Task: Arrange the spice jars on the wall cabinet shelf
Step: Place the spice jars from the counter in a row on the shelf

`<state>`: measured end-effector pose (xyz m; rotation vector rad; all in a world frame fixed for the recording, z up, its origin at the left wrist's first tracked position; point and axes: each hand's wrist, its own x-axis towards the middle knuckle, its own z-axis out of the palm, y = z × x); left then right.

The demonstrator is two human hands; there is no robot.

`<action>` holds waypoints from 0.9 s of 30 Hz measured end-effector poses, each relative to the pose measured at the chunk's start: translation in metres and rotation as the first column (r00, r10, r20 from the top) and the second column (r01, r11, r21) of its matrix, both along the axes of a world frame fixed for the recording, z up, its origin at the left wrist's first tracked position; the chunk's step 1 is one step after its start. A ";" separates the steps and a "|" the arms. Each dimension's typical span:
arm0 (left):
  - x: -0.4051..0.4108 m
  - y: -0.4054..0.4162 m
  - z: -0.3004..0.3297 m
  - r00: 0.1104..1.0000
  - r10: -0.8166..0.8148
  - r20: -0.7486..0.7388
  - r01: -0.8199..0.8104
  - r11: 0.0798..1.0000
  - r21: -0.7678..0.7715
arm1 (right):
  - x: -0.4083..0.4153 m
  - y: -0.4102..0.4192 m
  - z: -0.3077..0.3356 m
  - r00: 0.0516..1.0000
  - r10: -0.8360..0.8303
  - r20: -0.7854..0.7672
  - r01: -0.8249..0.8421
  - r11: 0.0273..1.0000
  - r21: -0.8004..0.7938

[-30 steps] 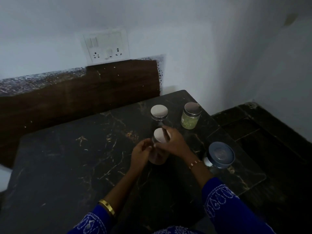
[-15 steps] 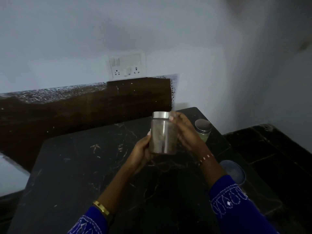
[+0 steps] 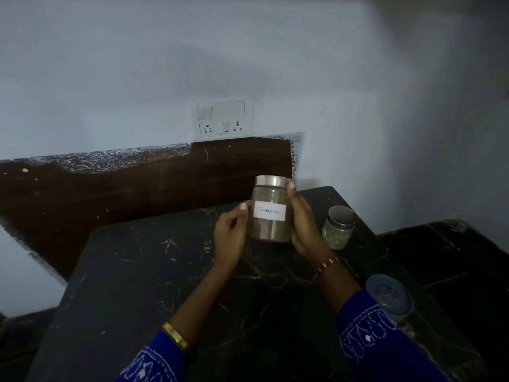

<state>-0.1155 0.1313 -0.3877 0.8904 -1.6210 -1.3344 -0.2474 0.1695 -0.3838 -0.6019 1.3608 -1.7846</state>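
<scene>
Labelled jar lifted off the worktop, shelf not yet in sight

The left hand (image 3: 230,234) cups one side of the brown spice jar (image 3: 271,209) and the right hand (image 3: 303,224) wraps the other, both closed on it above the dark worktop (image 3: 137,271); its label seems to read cinnamon. Right of it the green-filled jar (image 3: 338,227) and blue-lidded jar (image 3: 389,297) wait. Next, I'd say: carry it up to the cabinet.
</scene>
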 end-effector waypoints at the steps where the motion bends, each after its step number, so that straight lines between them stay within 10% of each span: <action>1: 0.000 -0.001 0.002 0.999 -0.021 -0.023 0.022 1.000 0.021 | -0.001 0.000 0.001 0.999 0.001 0.032 0.000 1.000 -0.014; 11: -0.006 -0.002 0.029 0.972 -0.148 -0.181 0.177 0.972 0.154 | 0.004 -0.013 0.026 0.977 -0.101 -0.189 0.101 0.995 -0.008; 27: -0.028 -0.077 0.240 0.965 -0.093 -0.246 -0.039 0.875 -0.482 | -0.014 -0.059 0.241 0.837 -0.069 -0.543 -0.173 0.908 -0.382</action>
